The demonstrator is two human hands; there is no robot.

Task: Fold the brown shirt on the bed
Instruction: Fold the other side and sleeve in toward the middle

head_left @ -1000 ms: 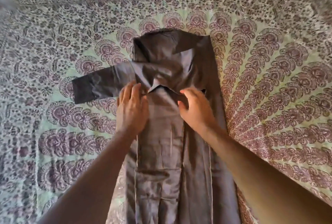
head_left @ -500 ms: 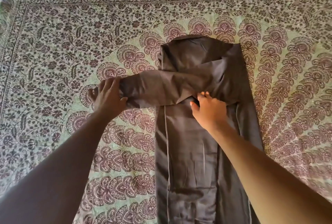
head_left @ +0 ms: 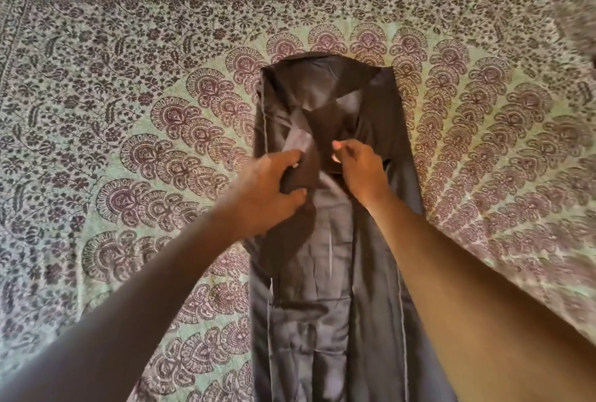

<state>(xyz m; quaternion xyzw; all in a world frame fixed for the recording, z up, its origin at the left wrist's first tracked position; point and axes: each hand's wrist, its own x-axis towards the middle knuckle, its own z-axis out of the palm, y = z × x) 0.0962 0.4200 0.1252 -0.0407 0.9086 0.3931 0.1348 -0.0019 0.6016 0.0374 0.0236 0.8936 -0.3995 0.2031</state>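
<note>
A bed covered by a green spread (head_left: 129, 85) printed with maroon paisley fans fills the view. The brown shirt (head_left: 325, 272) lies lengthwise down the middle as a narrow strip, both sides folded inward. The left hand (head_left: 267, 192) grips a bunched sleeve, fingers curled around the cloth over the shirt's centre. The right hand (head_left: 361, 169) presses just beside it, fingers curled; whether it pinches fabric is unclear. The sleeve fold seems in progress; next, lay it flat along the body and smooth it.
</note>
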